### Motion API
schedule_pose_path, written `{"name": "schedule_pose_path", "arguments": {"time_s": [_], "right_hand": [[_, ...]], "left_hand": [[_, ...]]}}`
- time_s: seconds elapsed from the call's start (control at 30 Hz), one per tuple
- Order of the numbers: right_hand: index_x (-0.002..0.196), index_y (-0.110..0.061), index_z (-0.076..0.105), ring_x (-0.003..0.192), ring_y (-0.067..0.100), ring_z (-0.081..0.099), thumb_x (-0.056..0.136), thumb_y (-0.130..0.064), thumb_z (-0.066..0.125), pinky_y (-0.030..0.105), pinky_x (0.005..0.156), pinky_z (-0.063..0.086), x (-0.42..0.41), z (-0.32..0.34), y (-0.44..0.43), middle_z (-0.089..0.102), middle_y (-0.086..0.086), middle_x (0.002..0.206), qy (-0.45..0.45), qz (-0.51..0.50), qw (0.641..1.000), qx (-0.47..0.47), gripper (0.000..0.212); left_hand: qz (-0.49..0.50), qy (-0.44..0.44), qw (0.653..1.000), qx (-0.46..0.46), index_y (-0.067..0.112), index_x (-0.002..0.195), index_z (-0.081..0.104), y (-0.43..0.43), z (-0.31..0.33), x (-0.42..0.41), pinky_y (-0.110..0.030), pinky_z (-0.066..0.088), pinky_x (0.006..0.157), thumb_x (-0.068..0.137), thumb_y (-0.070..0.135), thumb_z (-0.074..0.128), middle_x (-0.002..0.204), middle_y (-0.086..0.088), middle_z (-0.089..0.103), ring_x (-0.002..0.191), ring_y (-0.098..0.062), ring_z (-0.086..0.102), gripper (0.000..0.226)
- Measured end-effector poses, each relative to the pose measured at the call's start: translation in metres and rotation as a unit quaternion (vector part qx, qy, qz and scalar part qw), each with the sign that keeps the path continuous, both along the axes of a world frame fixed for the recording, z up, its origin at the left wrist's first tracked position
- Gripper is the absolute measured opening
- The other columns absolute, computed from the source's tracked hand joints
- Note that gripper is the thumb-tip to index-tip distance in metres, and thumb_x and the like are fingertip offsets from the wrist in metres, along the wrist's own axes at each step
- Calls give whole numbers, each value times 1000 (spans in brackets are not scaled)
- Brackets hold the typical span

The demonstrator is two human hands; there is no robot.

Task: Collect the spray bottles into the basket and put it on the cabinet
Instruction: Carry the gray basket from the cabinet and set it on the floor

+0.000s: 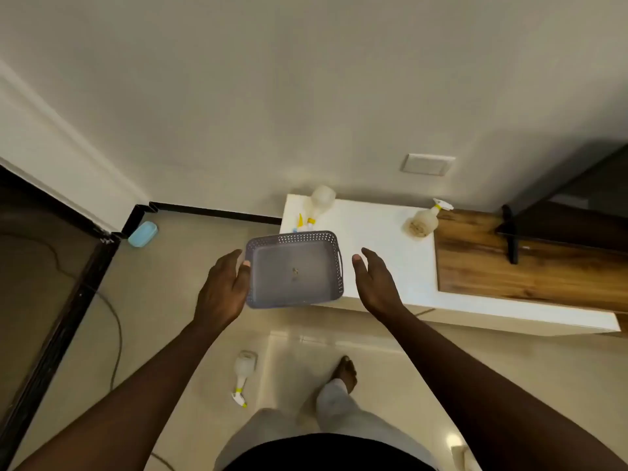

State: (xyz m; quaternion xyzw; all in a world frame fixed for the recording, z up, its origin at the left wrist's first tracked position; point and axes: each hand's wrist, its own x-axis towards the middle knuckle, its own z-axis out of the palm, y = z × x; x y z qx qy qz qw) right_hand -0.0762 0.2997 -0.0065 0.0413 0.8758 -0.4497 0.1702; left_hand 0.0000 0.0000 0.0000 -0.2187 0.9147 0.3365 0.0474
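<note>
An empty grey perforated basket (334, 266) hangs over the left front corner of the white cabinet (377, 229). My left hand (222, 288) grips its left rim. My right hand (373, 283) is open just right of the basket, apart from it. One spray bottle (317, 202) lies on the cabinet's back left, just behind the basket. Another spray bottle (423, 220) lies on its side near the cabinet's right part. A third spray bottle (243, 372) lies on the floor below my left arm.
A wooden top (530, 263) adjoins the cabinet on the right, with a dark stand on it. A blue object (143, 234) sits on the floor by the wall corner. A dark door frame and a cable run along the left. My leg and foot (343, 375) stand on the tiled floor.
</note>
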Motion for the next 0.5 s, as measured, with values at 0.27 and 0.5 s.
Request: {"name": "schedule_pose_path", "arguments": {"time_s": [0.27, 0.5], "right_hand": [[163, -13, 39, 156, 25, 39, 112, -50, 38, 38, 124, 30, -54, -40, 1, 41, 8, 170, -95, -15, 995, 12, 62], [164, -12, 38, 156, 25, 39, 113, -46, 41, 39, 126, 30, -91, -86, -16, 41, 9, 170, -150, -38, 988, 4, 61]], "left_hand": [[63, -80, 994, 26, 22, 156, 43, -24, -48, -28, -47, 38, 119, 110, 44, 38, 162, -6, 45, 147, -28, 45, 52], [113, -152, 979, 74, 18, 159, 41, -56, -103, -82, -45, 34, 121, 110, 40, 41, 164, -14, 42, 149, -33, 43, 53]]}}
